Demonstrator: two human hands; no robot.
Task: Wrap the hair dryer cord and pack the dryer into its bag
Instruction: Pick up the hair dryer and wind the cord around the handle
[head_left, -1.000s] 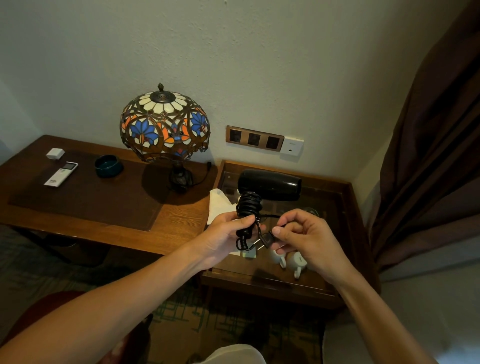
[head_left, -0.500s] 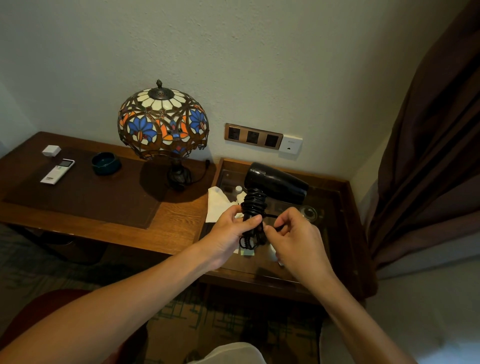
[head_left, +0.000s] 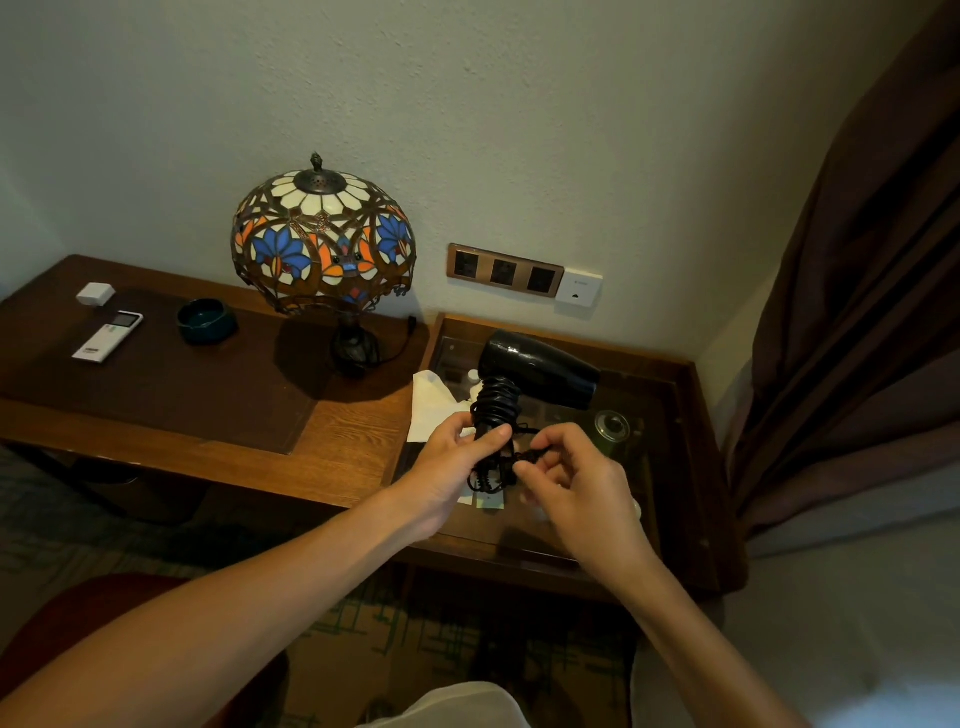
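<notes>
At the centre of the frame the left hand (head_left: 452, 462) is closed around the handle of the black hair dryer (head_left: 535, 369), thumb pressed over the cord (head_left: 496, 408) coiled there. The dryer is held upright in the air above the glass-topped surface (head_left: 670, 457), barrel pointing toward the right of the frame. The right hand (head_left: 569, 475) pinches the loose end of the cord between thumb and fingertips, just beside the handle's base.

The step in hand looks like securing that tail. Done well, the thumb holds the turns firmly so they cannot slacken, while the end is tucked under a tight loop. A white cloth (head_left: 434, 408) lies just behind the hands; whether it is the bag cannot be told.
</notes>
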